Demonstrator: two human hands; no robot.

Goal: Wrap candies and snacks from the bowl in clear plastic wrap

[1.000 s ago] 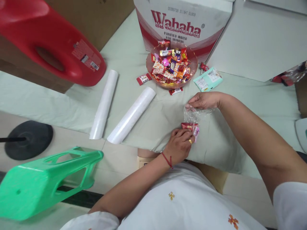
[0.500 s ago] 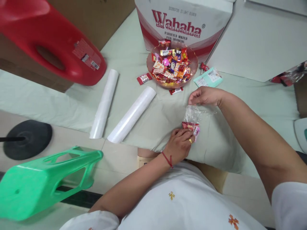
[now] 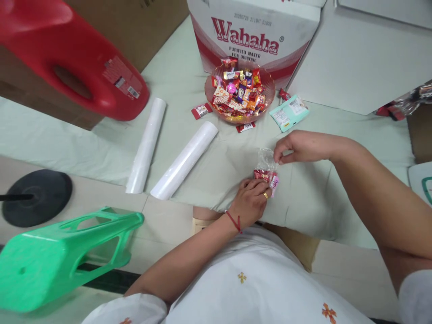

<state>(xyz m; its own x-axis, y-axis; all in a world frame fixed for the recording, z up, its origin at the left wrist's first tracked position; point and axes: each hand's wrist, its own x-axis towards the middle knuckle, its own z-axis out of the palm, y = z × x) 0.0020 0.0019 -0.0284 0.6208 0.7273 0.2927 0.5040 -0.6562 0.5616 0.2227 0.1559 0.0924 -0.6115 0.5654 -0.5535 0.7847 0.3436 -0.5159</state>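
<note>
Near the table's front edge lies a small clear plastic bag (image 3: 266, 157) with red and pink wrapped candies (image 3: 261, 174) in its lower part. My left hand (image 3: 251, 200), with a gold ring and a red string bracelet, presses its curled fingers over the candies and the bag, hiding part of them. At the bag's upper right, my right hand (image 3: 290, 148) has thumb and fingers pinched together on the film's edge. Farther back, a glass bowl (image 3: 209, 96) holds many wrapped candies. Single candies (image 3: 201, 110) lie around it, and a mint-green packet (image 3: 289, 112) rests to its right.
Two white rolls (image 3: 185, 159) lie left of my hands. A red jug (image 3: 101, 76) stands at the back left, a Wahaha carton (image 3: 249, 31) behind the bowl. Below the table's left side are a green plastic stool (image 3: 43, 256) and a round black base (image 3: 37, 198).
My right hand has moved down and to the right, and the bag's top, stretched upward before, now lies lower and crumpled. My left hand stays on the candies.
</note>
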